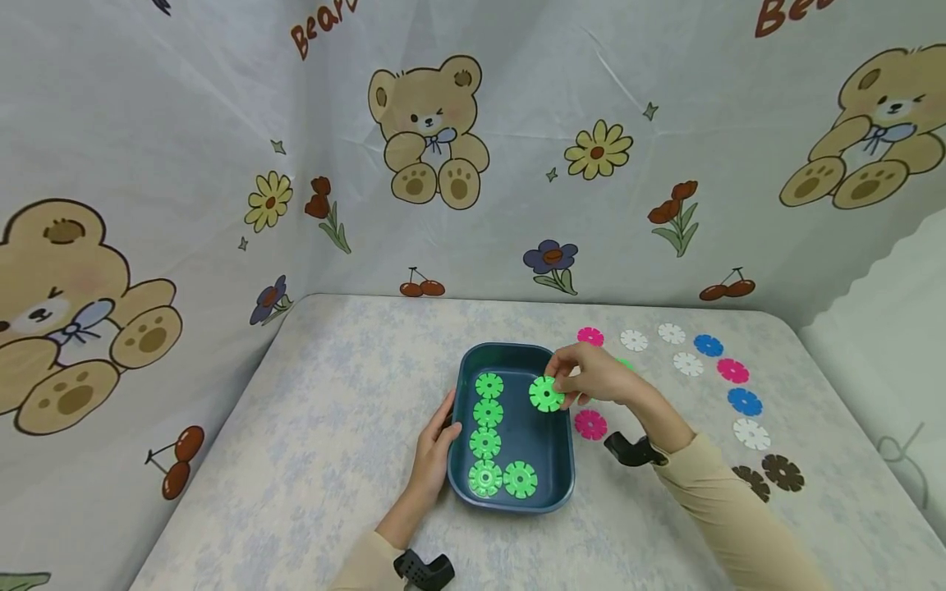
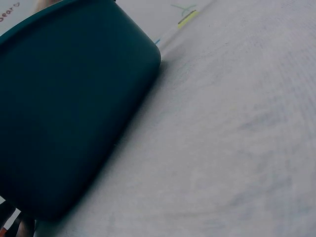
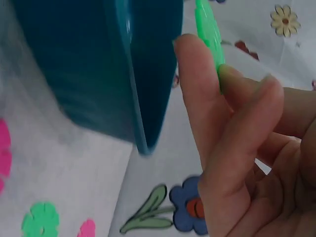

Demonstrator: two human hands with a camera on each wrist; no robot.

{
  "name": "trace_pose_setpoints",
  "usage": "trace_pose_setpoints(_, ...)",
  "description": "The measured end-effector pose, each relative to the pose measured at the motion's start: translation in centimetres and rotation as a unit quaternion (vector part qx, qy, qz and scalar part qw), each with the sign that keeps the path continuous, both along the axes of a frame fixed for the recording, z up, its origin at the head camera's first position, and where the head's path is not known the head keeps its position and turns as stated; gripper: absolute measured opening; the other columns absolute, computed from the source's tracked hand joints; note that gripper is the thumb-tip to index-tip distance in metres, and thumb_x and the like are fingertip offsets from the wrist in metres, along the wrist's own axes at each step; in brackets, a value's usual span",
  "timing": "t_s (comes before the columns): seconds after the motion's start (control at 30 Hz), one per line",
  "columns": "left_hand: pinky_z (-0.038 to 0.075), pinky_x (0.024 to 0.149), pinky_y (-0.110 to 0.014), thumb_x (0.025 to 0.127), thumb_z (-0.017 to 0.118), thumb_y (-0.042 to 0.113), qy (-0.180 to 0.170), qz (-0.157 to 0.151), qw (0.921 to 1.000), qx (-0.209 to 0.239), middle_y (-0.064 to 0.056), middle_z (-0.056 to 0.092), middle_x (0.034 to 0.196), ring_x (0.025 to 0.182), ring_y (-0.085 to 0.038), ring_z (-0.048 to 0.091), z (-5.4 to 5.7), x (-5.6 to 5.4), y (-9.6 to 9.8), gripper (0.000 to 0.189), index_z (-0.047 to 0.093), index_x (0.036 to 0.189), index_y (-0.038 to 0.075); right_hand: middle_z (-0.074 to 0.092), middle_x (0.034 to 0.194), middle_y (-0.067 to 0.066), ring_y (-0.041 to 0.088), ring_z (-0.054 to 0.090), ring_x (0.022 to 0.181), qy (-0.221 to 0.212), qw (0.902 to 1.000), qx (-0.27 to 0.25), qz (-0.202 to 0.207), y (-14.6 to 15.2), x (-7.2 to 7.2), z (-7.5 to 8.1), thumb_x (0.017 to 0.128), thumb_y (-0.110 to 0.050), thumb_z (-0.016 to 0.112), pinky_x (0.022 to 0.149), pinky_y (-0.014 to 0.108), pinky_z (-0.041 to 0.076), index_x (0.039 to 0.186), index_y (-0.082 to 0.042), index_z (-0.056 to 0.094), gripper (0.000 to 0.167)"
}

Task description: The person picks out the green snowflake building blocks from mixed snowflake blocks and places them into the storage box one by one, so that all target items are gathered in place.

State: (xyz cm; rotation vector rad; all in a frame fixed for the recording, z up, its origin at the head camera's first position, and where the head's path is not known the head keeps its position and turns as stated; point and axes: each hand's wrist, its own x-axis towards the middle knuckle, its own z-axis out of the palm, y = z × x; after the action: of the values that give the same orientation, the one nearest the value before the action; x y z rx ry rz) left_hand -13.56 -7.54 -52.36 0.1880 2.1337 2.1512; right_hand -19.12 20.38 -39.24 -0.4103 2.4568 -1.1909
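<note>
My right hand (image 1: 597, 373) pinches a green notched disc (image 1: 545, 395) by its edge, above the right side of a dark teal tray (image 1: 517, 501). In the right wrist view the green disc (image 3: 210, 32) stands edge-on between thumb and fingers, beside the tray wall (image 3: 98, 74). My left hand (image 1: 432, 451) grips the tray's left side, thumb at the rim. Inside the tray, several green discs (image 1: 485, 443) form a column along the left, with another green disc (image 1: 521, 479) beside the lowest one. The left wrist view shows mostly the tray's outer wall (image 2: 74, 98).
Right of the tray lie pink discs (image 1: 590, 424), white discs (image 1: 688, 364), blue discs (image 1: 744, 401) and brown discs (image 1: 783, 473). A green disc (image 3: 40, 219) lies on the table, partly hidden in the head view. Behind the table (image 1: 355, 394) hangs a bear-print cloth (image 1: 510, 164).
</note>
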Motion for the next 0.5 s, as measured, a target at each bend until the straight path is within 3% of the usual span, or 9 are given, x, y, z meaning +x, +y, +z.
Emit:
trace_pose_setpoints(0.2, 0.023, 0.105, -0.007, 0.103, 0.045, 0.021, 0.003, -0.001, 1.0000, 0.005, -0.001, 0.027, 0.161, 0.149, -0.020, 0.021, 0.1, 0.1, 0.0, 0.052, 0.034, 0.154, 0.020, 0.061, 0.074, 0.013, 0.026, 0.072, 0.065, -0.030, 0.9981, 0.006, 0.053, -2.6, 0.1, -1.5, 0.090, 0.001, 0.063, 0.055, 0.031, 0.056, 0.094, 0.002, 0.062, 0.004)
trace_pose_setpoints(0.5, 0.026, 0.105, -0.007, 0.103, 0.045, 0.020, 0.010, -0.004, 0.9998, 0.014, -0.002, 0.027, 0.161, 0.148, -0.021, 0.022, 0.3, 0.2, 0.0, 0.052, 0.034, 0.154, 0.019, 0.060, 0.066, 0.011, 0.026, 0.070, 0.058, -0.031, 0.9960, 0.043, 0.072, -4.6, 0.4, -3.2, 0.088, 0.006, 0.062, 0.051, 0.031, 0.055, 0.091, 0.002, 0.061, 0.006)
